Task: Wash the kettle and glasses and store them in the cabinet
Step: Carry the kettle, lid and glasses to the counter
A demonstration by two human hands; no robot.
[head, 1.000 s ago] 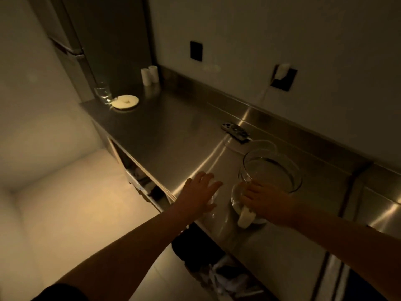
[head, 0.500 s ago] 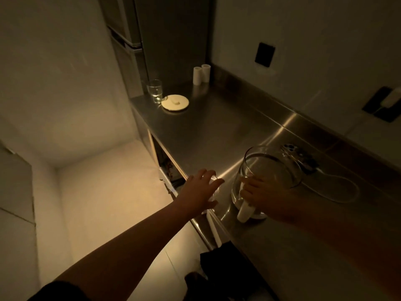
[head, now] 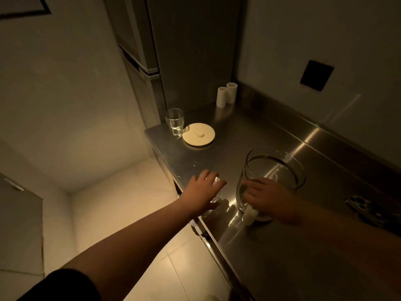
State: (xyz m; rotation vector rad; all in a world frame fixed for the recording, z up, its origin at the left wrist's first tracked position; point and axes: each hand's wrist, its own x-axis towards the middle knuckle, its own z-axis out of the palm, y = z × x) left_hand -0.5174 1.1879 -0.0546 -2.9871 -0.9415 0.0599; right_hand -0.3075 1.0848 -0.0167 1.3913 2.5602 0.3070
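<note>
My left hand [head: 201, 192] now wraps glass [head: 213, 192] | right hand [head: 268, 198] still grips kettle [head: 273, 179] handle | both ready to lift; second glass [head: 175, 121] far ahead.

Single head-worn wide-angle view, looking forward and steeply down along a steel counter [head: 271, 135] that runs from lower right toward the far corner beside a tall fridge [head: 191, 51]. Both forearms reach in from the bottom edge, the left hand [head: 200, 191] and right hand [head: 269, 197] close to the lens at mid-frame. Floor fills lower left; walls bow with lens distortion; light is dim.
</note>
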